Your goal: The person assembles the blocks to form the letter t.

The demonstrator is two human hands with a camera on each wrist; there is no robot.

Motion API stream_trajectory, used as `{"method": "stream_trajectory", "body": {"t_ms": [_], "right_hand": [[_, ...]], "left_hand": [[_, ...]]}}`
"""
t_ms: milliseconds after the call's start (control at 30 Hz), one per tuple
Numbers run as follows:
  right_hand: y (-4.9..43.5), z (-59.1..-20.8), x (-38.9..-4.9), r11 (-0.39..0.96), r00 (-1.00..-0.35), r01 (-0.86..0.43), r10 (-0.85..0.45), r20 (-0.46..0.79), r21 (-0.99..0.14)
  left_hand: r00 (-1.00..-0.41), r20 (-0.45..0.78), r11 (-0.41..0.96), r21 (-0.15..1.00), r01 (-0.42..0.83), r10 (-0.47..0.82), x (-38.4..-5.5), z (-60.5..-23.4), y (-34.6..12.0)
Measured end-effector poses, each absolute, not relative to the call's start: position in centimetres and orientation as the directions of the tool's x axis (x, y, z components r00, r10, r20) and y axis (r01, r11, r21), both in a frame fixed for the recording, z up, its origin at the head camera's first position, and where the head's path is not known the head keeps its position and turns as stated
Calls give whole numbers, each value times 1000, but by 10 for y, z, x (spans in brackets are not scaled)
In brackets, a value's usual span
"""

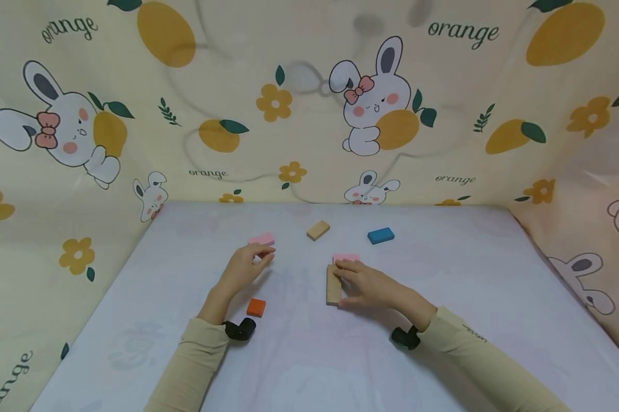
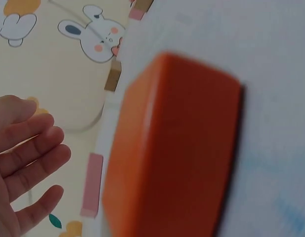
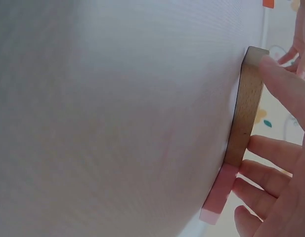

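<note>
My right hand (image 1: 368,283) holds a long plain wooden block (image 1: 333,286) lying flat on the table. In the right wrist view the thumb is at the block's near end and the index finger at its side, toward the far end. A pink block (image 3: 221,192) meets that far end, crosswise in the head view, with other fingertips beside it. My left hand (image 1: 242,269) hovers with loosely bent fingers and nothing in it. Just beyond its fingertips lies another pink block (image 1: 261,239). An orange block (image 2: 182,148) looms large in the left wrist view, below that hand.
Farther back on the white-covered table (image 1: 443,274) lie a small wooden block (image 1: 318,230) and a blue block (image 1: 381,236). A printed cloth (image 1: 299,131) with rabbits and oranges hangs behind and at both sides. Each wrist carries a small black camera.
</note>
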State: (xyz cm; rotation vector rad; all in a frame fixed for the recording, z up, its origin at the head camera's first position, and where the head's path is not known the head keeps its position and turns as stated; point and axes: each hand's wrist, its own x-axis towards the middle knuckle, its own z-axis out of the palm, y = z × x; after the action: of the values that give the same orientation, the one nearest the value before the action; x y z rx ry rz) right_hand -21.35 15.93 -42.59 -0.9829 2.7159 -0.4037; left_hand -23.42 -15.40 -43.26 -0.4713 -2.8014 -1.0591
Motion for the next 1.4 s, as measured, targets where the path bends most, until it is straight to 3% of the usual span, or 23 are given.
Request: {"method": "stream_trajectory", "body": {"t_ms": [567, 1133, 1400], "right_hand": [[160, -429, -212, 737, -752, -596, -652, -99, -319], [161, -428, -213, 742, -756, -588, -646, -110, -322], [159, -427, -213, 742, -755, -590, -647, -108, -319]], "left_hand": [[-950, 278, 695, 654, 298, 145, -247, -443, -181], [-972, 228, 677, 705, 210, 63, -261, -448, -201], [-994, 101, 664, 742, 98, 34, -275, -452, -208]]}}
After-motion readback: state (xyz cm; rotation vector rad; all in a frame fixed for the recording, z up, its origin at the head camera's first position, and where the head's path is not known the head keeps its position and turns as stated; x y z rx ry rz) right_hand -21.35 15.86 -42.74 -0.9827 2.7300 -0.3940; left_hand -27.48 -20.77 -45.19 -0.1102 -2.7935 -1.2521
